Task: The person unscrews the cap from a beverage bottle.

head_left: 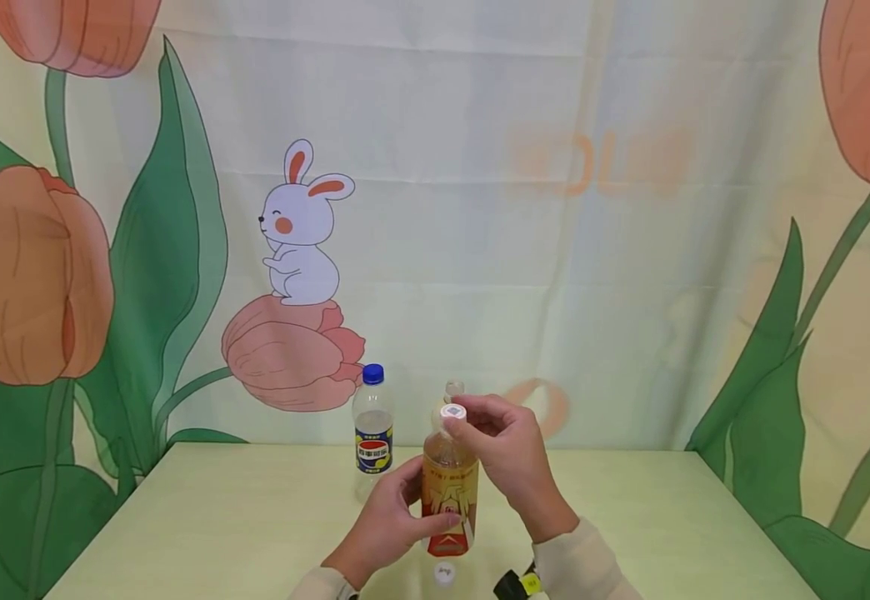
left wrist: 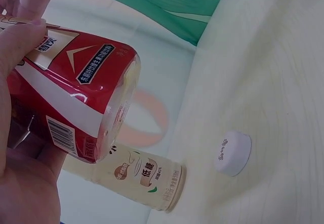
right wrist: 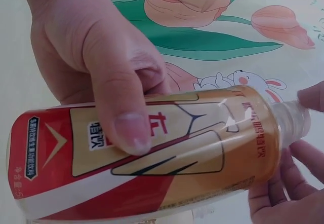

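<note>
A drink bottle with a red and gold label [head_left: 450, 492] is held upright above the table. My left hand [head_left: 390, 518] grips its body, thumb across the label [right wrist: 167, 148]. At its top, my right hand [head_left: 512, 446] pinches a white cap [head_left: 453, 412] between thumb and fingers. The right wrist view shows a clear threaded neck [right wrist: 296, 122] beside the right fingertips; the cap is out of sight there, and whether it touches the neck I cannot tell. Below, a loose white cap [left wrist: 234, 153] lies on the table. A pale bottle [left wrist: 136, 176] stands behind the held one, mostly hidden in the head view.
A clear bottle with a blue cap and dark blue label [head_left: 372, 433] stands at the back, left of the hands. By the right sleeve is a black and yellow object [head_left: 516, 585]. A printed curtain [head_left: 435, 250] hangs behind the pale table [head_left: 217, 525].
</note>
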`<state>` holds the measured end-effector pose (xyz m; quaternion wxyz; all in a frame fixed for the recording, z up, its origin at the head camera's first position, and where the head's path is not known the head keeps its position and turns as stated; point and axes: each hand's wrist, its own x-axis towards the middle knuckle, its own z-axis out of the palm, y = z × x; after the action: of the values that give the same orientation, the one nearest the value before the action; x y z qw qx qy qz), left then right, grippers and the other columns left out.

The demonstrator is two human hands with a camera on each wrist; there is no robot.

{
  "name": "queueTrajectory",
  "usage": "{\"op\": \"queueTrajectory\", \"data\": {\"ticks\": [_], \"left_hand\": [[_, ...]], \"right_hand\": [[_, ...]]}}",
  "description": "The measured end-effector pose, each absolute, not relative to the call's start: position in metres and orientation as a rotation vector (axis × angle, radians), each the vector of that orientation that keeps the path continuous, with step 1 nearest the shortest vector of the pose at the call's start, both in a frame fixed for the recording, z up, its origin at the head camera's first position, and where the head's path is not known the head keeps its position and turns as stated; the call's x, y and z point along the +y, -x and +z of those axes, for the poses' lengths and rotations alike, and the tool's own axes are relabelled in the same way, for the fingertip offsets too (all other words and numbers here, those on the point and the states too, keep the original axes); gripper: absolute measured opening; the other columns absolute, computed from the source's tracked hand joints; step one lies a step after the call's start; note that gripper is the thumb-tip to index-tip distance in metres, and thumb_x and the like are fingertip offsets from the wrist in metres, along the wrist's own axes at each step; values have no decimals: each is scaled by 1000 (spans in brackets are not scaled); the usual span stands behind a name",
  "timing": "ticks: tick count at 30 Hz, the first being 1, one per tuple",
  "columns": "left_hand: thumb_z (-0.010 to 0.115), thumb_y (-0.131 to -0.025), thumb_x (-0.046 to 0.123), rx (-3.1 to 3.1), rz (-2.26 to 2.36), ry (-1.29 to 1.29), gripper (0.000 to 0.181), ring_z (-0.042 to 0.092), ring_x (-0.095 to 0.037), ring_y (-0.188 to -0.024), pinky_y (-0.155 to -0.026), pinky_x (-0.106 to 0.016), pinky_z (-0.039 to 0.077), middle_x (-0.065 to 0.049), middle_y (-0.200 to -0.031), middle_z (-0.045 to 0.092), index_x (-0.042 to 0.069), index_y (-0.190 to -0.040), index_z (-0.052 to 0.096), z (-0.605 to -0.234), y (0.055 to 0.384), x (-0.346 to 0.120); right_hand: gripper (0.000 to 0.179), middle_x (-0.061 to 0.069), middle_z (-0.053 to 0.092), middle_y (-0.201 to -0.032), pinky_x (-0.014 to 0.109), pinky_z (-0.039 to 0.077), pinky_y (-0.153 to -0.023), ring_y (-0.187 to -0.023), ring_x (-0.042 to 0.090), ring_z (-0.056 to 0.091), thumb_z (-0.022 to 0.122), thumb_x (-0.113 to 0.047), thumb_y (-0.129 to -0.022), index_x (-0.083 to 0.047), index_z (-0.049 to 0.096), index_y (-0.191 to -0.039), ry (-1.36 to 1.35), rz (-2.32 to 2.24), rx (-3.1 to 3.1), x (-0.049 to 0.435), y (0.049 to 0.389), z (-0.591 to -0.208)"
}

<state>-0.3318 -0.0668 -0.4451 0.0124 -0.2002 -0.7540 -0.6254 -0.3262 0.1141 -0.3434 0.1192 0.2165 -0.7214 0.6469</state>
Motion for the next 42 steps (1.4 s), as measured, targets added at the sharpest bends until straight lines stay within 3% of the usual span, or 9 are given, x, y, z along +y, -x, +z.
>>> {"op": "queueTrajectory", "data": {"ticks": [4,12,25,42], "left_hand": [[87,-82,35,-2345,-1952,624,73,62,-28,-127,-112,-49,50,-7,-136,65,17,-145,53,-445,332,-67],[88,-81,36,-2346,-1939,625,73,63,-28,-126,-112,-49,51,-6,-135,66,18,-144,54,-446,333,-66],[88,-82,36,-2355,-1960,613,74,61,-29,-129,-113,-52,49,-6,-138,65,18,-144,53,-443,333,-66],[87,-82,34,-2347,-1976,630,74,61,-29,-129,-113,-51,49,-7,-138,65,16,-145,52,-449,336,-63]], "right_hand": [[39,8,72,-104,27,57,-86,-94,22,66,85,-24,-85,-14,72,-120,-577,1865,-2112,113,327,-342],[39,7,71,-93,34,57,-81,-86,23,65,94,-30,-74,-11,71,-100,-471,1784,-2134,111,323,-338],[28,9,75,-96,27,59,-79,-86,21,68,88,-21,-81,-10,78,-105,-570,1818,-2147,116,326,-338],[30,13,74,-105,26,58,-80,-91,20,67,83,-17,-87,-6,78,-114,-671,1780,-2157,125,327,-339]]}}
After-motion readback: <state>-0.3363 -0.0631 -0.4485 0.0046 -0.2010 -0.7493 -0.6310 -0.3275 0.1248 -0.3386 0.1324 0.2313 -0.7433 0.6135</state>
